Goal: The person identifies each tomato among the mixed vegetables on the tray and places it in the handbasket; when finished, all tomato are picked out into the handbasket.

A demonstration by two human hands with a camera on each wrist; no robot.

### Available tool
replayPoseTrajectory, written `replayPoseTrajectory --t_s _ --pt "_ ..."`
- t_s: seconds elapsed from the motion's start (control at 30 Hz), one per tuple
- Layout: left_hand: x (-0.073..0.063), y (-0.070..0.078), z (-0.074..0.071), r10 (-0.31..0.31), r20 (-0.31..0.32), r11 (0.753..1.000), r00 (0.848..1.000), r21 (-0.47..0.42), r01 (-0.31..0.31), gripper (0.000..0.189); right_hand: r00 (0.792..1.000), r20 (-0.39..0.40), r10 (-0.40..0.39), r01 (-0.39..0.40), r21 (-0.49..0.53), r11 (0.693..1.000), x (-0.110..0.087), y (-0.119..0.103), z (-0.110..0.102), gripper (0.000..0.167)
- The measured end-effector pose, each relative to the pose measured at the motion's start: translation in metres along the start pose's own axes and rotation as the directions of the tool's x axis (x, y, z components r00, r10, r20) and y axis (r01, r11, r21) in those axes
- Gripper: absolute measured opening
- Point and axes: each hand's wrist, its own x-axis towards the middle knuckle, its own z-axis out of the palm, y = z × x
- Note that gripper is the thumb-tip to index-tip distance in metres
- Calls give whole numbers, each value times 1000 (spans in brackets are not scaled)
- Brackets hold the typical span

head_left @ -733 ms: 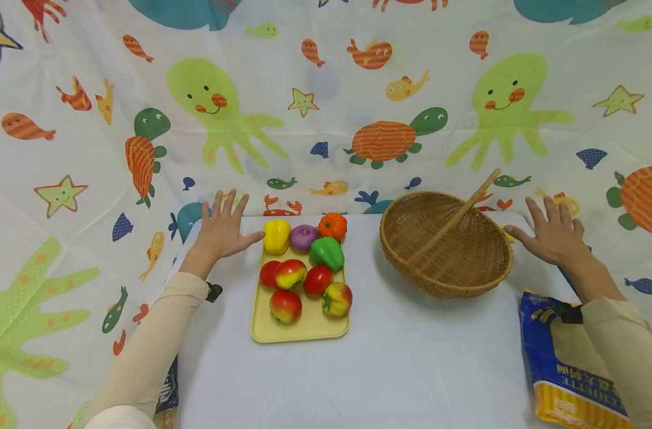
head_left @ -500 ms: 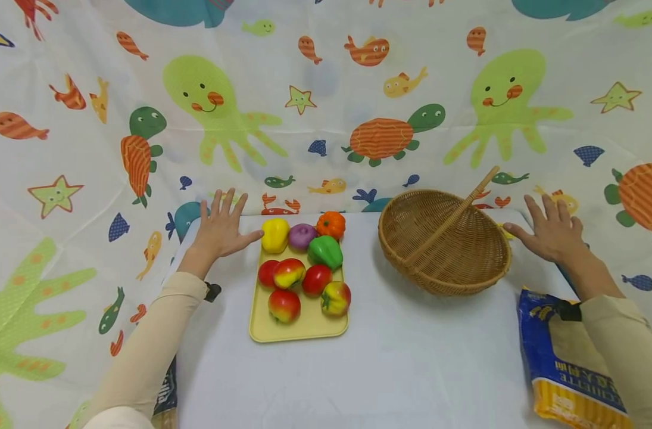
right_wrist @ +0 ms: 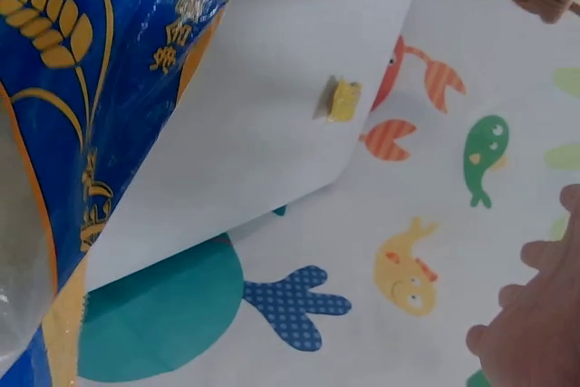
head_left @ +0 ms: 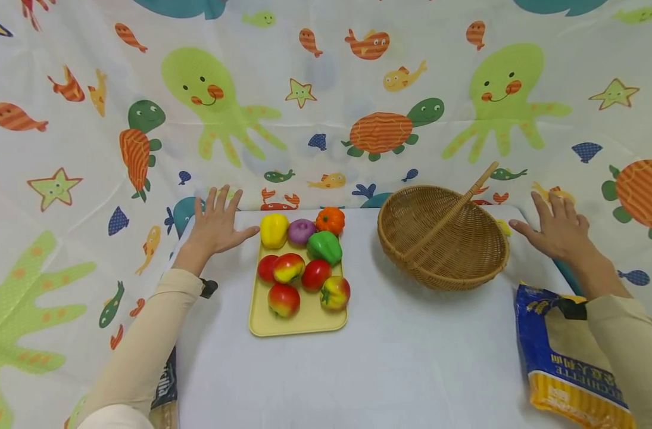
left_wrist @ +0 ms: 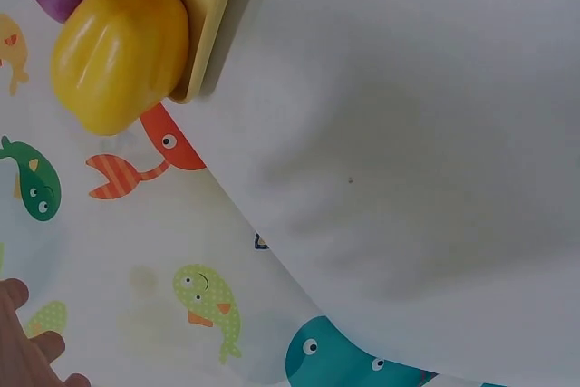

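My left hand (head_left: 214, 227) hovers at the table's far left with fingers spread, its thumb tip close to a yellow bell pepper (head_left: 274, 231). The pepper lies on a pale yellow tray (head_left: 299, 326) beside a purple onion (head_left: 301, 232), a small orange pumpkin (head_left: 330, 221), a green pepper (head_left: 324, 248) and several red-yellow fruits (head_left: 284, 300). Over on the far right, my right hand (head_left: 558, 233) is also spread and holds nothing. Its thumb points toward a brown wicker basket (head_left: 454, 283) with a handle across it. Fingertips of each hand show at the edges of the wrist views.
A blue and yellow pasta bag (head_left: 537, 351) lies under the right forearm. Another dark package (head_left: 167, 381) sits by the left forearm at the table edge. A small yellow piece (right_wrist: 344, 101) is on the table behind the basket. A sea-animal curtain (head_left: 326, 71) hangs around the table.
The head view has shifted slightly, so the scene sits a little higher. My right hand has moved slightly to the right; the left stays spread beside the tray. The objects have not moved.
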Motion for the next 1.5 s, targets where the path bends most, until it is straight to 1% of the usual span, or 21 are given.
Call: replayPoseTrajectory --t_s 0.17,0.3,0.43,0.5,0.6,0.7,0.77,0.83,0.93,1.03,1.13,1.2,1.27,1.37,1.4,1.43,1.47,1.5 --pt "-5 -1 1 -22 0 999 1000 -32 22 106 1000 2 -11 11 5 1000 -3 -5 -2 92" --pt "-14 2 2 -24 4 998 1000 -63 24 105 998 -27 -59 59 0 998 -12 -17 -5 90" --pt "-23 7 3 -20 -4 995 1000 -100 19 104 986 -116 -122 128 45 991 -31 -39 -9 86" --pt "-29 10 3 -25 -11 991 1000 -130 24 103 973 -170 -157 174 90 981 -41 -53 -12 84" --pt "-41 16 3 -42 -9 983 999 -179 40 100 949 -242 -199 241 158 958 -56 -73 -15 83" --pt "-53 23 2 -50 10 969 999 -242 51 98 914 -333 -232 315 221 923 -70 -92 -15 84" --pt "-61 28 0 -55 37 958 998 -279 63 97 896 -377 -235 345 257 903 -81 -105 -15 85" --pt "-70 32 -3 -63 68 946 996 -315 82 97 871 -422 -250 386 276 880 -91 -117 -14 87" --pt "-83 38 -8 -95 113 925 989 -358 130 98 844 -462 -274 431 280 858 -105 -136 -11 89" --pt "-92 45 -11 -122 145 898 982 -406 171 97 793 -521 -315 495 251 832 -114 -155 -10 93" --pt "-99 55 -9 -145 185 866 972 -452 215 95 729 -576 -369 561 195 805 -121 -173 -9 93" --pt "-106 62 -6 -168 207 842 964 -478 249 92 679 -608 -411 618 172 767 -123 -186 -7 88" --pt "-115 67 0 -206 220 813 954 -503 292 88 628 -629 -458 676 150 721 -123 -200 -1 83" --pt "-127 69 10 -261 208 773 943 -540 333 80 570 -639 -517 749 145 647 -117 -219 14 77" --pt "-130 69 14 -273 200 763 941 -551 338 77 564 -630 -534 764 151 627 -115 -225 20 76" --pt "-133 69 19 -280 187 754 941 -564 337 74 564 -616 -551 775 164 610 -113 -230 26 75" --pt "-135 69 24 -288 175 745 942 -577 335 71 566 -600 -565 784 181 594 -110 -235 33 74" --pt "-137 68 30 -295 161 736 942 -590 331 68 580 -575 -577 785 206 584 -109 -240 39 74"
